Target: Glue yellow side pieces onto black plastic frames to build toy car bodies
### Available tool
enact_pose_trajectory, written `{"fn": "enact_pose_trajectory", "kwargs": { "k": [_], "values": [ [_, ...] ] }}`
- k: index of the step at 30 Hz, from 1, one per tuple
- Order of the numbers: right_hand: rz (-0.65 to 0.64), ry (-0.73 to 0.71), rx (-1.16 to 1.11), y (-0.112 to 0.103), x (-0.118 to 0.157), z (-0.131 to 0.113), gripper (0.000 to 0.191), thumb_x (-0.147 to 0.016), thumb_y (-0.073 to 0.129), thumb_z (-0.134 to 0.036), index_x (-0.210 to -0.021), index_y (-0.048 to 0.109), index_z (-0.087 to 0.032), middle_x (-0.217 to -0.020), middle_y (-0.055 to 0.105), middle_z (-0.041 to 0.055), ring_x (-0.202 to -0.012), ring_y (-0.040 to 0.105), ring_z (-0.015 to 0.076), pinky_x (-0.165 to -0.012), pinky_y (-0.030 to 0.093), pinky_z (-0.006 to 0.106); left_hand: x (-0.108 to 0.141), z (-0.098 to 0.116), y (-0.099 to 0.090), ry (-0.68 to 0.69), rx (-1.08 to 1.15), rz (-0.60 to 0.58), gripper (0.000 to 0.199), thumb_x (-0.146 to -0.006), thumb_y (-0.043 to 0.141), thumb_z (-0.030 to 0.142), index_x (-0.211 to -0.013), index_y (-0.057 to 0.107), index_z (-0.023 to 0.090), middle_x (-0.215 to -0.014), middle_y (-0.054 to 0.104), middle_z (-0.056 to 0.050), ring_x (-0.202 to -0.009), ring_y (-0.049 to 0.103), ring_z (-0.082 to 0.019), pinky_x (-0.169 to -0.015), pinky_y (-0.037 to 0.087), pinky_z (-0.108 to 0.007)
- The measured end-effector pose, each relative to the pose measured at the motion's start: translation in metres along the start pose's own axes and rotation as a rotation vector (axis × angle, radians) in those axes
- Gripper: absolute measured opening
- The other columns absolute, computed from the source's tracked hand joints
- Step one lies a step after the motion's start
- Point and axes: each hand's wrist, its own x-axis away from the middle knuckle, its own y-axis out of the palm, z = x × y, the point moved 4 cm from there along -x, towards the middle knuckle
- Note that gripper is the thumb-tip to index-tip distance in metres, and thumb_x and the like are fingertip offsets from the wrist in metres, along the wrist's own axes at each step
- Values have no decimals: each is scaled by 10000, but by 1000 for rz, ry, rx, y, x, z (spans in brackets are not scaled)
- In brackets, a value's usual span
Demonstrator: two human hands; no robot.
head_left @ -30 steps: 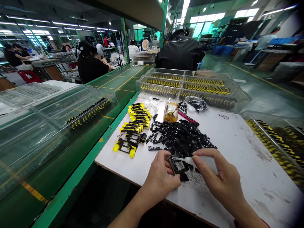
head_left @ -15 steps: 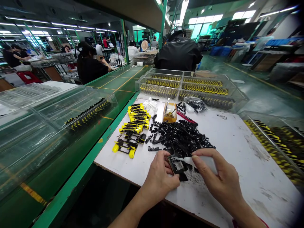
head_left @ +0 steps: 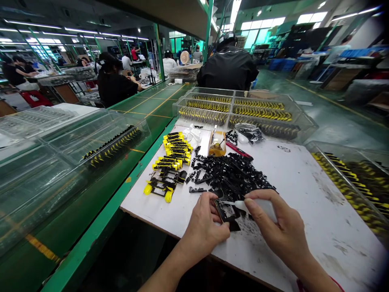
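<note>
My left hand point(head_left: 206, 225) is closed on the side of a black plastic frame part point(head_left: 227, 211), holding it tilted just above the board's front edge. In my right hand point(head_left: 278, 227) is a white squeeze bottle point(head_left: 264, 207) with a long thin nozzle. Its tip points left and reaches the frame's upper edge; whether it touches cannot be seen. Right behind my hands spreads a heap of small black plastic parts point(head_left: 234, 172). Left of the heap lie a row of yellow-and-black parts point(head_left: 174, 152) and a black frame with yellow ends point(head_left: 161, 188).
A small yellowish box point(head_left: 217, 150) and a red-and-black tool point(head_left: 240, 151) lie behind the heap. Clear trays of yellow-black parts stand at the back point(head_left: 232, 95), right point(head_left: 358, 182) and left point(head_left: 69, 142). A green conveyor point(head_left: 146, 105) runs along the left. A person in black point(head_left: 227, 67) sits ahead.
Almost nothing differs. My right hand and the bottle have shifted very slightly to the left; my left hand keeps the frame in place.
</note>
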Motion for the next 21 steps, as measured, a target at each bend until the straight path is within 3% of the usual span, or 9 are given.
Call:
{"fn": "enact_pose_trajectory", "kwargs": {
  "k": [6, 10, 21],
  "values": [
    [12, 21, -5, -2, 0, 0, 86, -870, 544, -318, -890, 569, -237, -755, 647, -34, -389, 482, 68, -394, 396, 213, 1, 1, 0, -11, 6, -6, 555, -602, 655, 95, -1097, 434, 218, -898, 557, -12, -710, 600, -138, -636, 555, -274],
    [46, 50, 10, -6, 0, 2, 112, -871, 538, -338, -873, 576, -232, -757, 653, -13, -501, 567, 109, -445, 428, 217, 0, 4, -2, -33, 1, -7, 551, -607, 665, 103, -1097, 435, 209, -914, 561, -20, -698, 597, -132, -639, 550, -271],
    [33, 118, -29, -13, 0, 10, 148, -866, 538, -375, -847, 580, -235, -806, 655, 18, -706, 623, 171, -590, 484, 246, 0, 6, -4, -35, 81, 2, 552, -628, 653, 80, -1110, 420, 212, -932, 593, -29, -731, 631, -143, -655, 546, -265]
  ]
}}
